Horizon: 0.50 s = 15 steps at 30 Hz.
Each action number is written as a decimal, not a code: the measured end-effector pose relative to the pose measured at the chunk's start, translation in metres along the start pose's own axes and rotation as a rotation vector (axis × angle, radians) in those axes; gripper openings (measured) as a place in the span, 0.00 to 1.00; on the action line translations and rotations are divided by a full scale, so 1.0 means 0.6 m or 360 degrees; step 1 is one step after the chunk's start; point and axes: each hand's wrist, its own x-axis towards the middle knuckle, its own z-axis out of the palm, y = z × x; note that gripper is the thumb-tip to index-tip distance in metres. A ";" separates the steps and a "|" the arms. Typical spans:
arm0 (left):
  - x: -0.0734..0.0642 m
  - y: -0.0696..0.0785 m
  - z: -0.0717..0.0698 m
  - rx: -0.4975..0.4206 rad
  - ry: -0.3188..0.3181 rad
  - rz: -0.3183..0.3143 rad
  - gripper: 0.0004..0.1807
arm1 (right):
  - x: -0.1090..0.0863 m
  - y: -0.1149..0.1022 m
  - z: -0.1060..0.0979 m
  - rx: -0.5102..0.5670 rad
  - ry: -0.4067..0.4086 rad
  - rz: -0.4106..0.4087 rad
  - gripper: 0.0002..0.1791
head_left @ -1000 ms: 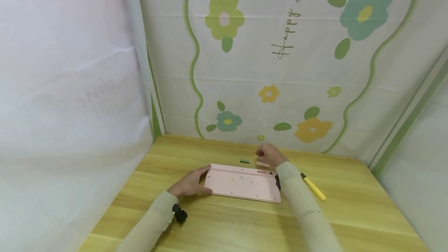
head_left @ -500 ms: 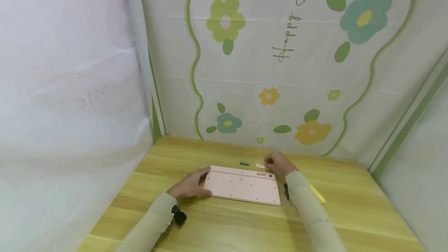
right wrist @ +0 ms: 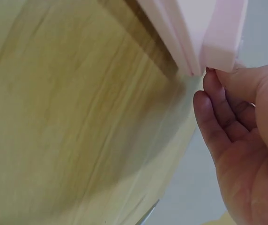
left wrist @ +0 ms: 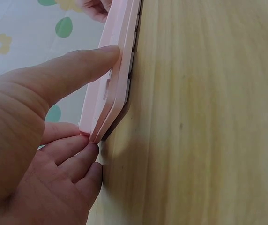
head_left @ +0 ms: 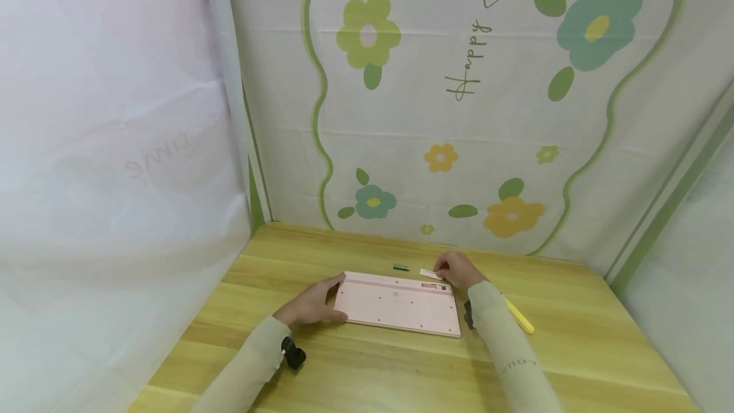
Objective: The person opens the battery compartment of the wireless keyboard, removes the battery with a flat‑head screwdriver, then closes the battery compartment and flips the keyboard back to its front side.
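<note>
A pink keyboard (head_left: pixel 395 304) lies underside up on the wooden table, its dark keys facing down in the left wrist view. My left hand (head_left: pixel 309 303) grips its left end, thumb (left wrist: pixel 87 70) on the near edge and fingers round the far corner. Near the right far corner, the battery slot (head_left: pixel 429 285) is uncovered, with something red inside. Behind that corner my right hand (head_left: pixel 459 269) pinches the right end of a small pale pink battery cover (head_left: pixel 427 273). Its fingertips are partly hidden behind the keyboard in the right wrist view. A green battery (head_left: pixel 401 268) lies left of the cover.
A yellow-handled tool (head_left: pixel 518 315) lies to the right, partly behind my right forearm; a pointed metal tip (right wrist: pixel 149 212) shows in the right wrist view. Flower-printed cloth (head_left: pixel 401 113) hangs behind the table (head_left: pixel 355 375), with pale cloth at both sides.
My right hand has moved right and slightly nearer, from above the battery cover to its right end. The left hand still holds the keyboard in place.
</note>
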 end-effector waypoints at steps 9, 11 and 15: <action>0.003 -0.001 0.002 -0.0017 -0.0009 -0.0019 0.58 | -0.021 -0.016 -0.022 0.0026 -0.0039 -0.0001 0.06; 0.003 0.000 0.001 -0.0029 -0.0006 -0.0021 0.58 | -0.027 -0.027 -0.029 0.0036 -0.0055 -0.0013 0.06; 0.003 0.001 0.000 -0.0017 -0.0003 -0.0029 0.57 | -0.039 -0.043 -0.041 0.0063 -0.0093 -0.0051 0.05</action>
